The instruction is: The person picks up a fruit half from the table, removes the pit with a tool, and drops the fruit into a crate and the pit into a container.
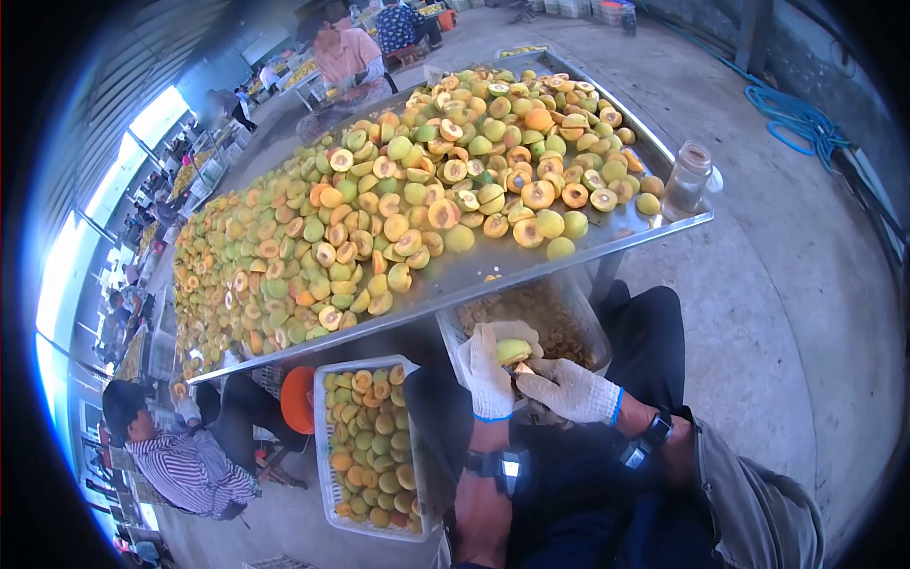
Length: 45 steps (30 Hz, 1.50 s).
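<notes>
Just below and right of the frame's centre, the gloved left hand (491, 370) grasps a greenish fruit (513, 351); the right hand (576, 389) sits at its lower edge, grip unclear. The fruit is probably light, bruisable, slick if cut; its rounded sides likely offer the best hold.

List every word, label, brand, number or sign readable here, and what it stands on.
None can be read.
Left wrist device: screen glares; any digits unreadable.
Right wrist device: likewise unreadable.
Jar on the table: no legible label.
Left glove and right glove: no legible lettering.
Background: too small and blurred.
</notes>
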Motion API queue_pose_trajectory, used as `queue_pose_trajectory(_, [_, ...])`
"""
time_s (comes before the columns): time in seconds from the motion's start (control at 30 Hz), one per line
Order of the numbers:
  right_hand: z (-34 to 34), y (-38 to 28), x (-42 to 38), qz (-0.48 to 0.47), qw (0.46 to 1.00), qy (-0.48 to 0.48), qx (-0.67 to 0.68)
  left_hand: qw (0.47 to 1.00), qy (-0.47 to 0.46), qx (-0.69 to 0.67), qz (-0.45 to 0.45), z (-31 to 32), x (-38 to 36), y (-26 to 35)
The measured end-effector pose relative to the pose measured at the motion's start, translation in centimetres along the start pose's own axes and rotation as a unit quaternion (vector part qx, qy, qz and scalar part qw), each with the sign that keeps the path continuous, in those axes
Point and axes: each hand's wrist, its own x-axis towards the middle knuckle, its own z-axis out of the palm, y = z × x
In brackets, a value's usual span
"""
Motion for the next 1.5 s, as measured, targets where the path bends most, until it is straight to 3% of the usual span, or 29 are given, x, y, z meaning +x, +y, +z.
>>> queue_pose_trajectory(0.07, [0.2, 1.2, 0.6, -0.143, 0.979, 0.093, -0.111, 0.998, 0.053, -0.038, 0.002, -0.1, 0.0, -1.0])
queue_pose_trajectory(0.17, [0.4, 0.4, 0.0, -0.144, 0.956, 0.136, -0.215, 0.994, 0.092, -0.054, -0.005, 0.1, -0.3, -1.6])
queue_pose_trajectory(0.3, [0.5, 1.1, 0.6, -0.135, 0.95, 0.148, -0.238, 0.99, 0.136, -0.033, -0.02, 0.7, -0.5, -1.6])
queue_pose_trajectory(0.4, [0.3, 1.5, 1.0, -0.144, 0.939, 0.152, -0.272, 0.982, 0.171, 0.08, 0.016, 0.4, 0.0, -2.5])
queue_pose_trajectory(0.6, [-0.1, 1.6, 1.9, -0.083, 0.942, 0.147, -0.289, 0.975, 0.2, 0.066, -0.075, -1.6, 0.9, -5.0])
queue_pose_trajectory(0.67, [-1.1, 2.4, 2.1, -0.195, 0.933, 0.177, -0.247, 0.954, 0.207, -0.154, -0.15, -3.8, 1.6, -5.9])
queue_pose_trajectory(0.7, [-1.5, 2.1, 1.9, -0.198, 0.933, 0.173, -0.246, 0.954, 0.211, -0.153, -0.146, -4.4, 1.5, -5.4])
queue_pose_trajectory(0.77, [-2.2, 1.1, 1.2, -0.01, 0.994, 0.093, -0.048, 0.919, 0.159, -0.295, -0.208, -5.6, 0.5, -3.9])
queue_pose_trajectory(0.8, [-2.2, 0.6, 0.9, 0.021, 0.996, 0.084, 0.013, 0.918, 0.103, -0.326, -0.2, -6.4, 0.3, -3.6])
queue_pose_trajectory(0.9, [-2.9, 2.9, 2.7, -0.056, 0.978, 0.155, -0.126, 0.906, 0.091, -0.375, -0.175, -7.7, -0.2, -1.2])
queue_pose_trajectory(0.97, [-2.8, 3.0, 3.0, 0.01, 0.989, 0.14, -0.048, 0.909, 0.078, -0.389, -0.128, -9.5, -0.7, -0.7])
queue_pose_trajectory(1.03, [-3.7, 4.3, 3.3, 0.019, 0.991, 0.074, 0.107, 0.922, 0.134, -0.357, -0.069, -10.9, -1.7, 0.8])
queue_pose_trajectory(1.1, [-2.5, 4.1, 3.9, 0.042, 0.988, 0.147, -0.031, 0.921, 0.171, -0.349, -0.019, -14.1, -3.2, 0.9])
queue_pose_trajectory(1.2, [-2.2, 5.0, 4.4, 0.101, 0.976, 0.141, 0.131, 0.916, 0.256, -0.306, 0.041, -19.8, -6.7, -0.4])
queue_pose_trajectory(1.27, [-2.1, 6.4, 4.8, 0.084, 0.983, 0.122, 0.108, 0.924, 0.375, -0.007, 0.077, -22.9, -10.4, -0.9])
queue_pose_trajectory(1.3, [-2.0, 6.7, 5.0, 0.091, 0.985, 0.12, 0.084, 0.889, 0.453, -0.05, 0.031, -24.4, -11.9, -1.2])
queue_pose_trajectory(1.37, [-1.8, 7.3, 5.6, 0.094, 0.988, 0.124, 0.02, 0.846, 0.527, 0.073, -0.038, -27.9, -15.2, -2.3])
queue_pose_trajectory(1.4, [-1.5, 7.4, 5.8, 0.096, 0.986, 0.134, -0.039, 0.811, 0.567, 0.144, -0.031, -32.5, -17.4, -6.7])
queue_pose_trajectory(1.43, [-1.2, 7.4, 5.8, 0.097, 0.986, 0.13, -0.043, 0.796, 0.592, 0.113, -0.047, -32.1, -18.4, -5.2])
queue_pose_trajectory(1.5, [-0.8, 7.1, 5.8, 0.118, 0.978, 0.142, -0.098, 0.731, 0.624, 0.276, -0.013, -37.0, -21.1, -8.1])
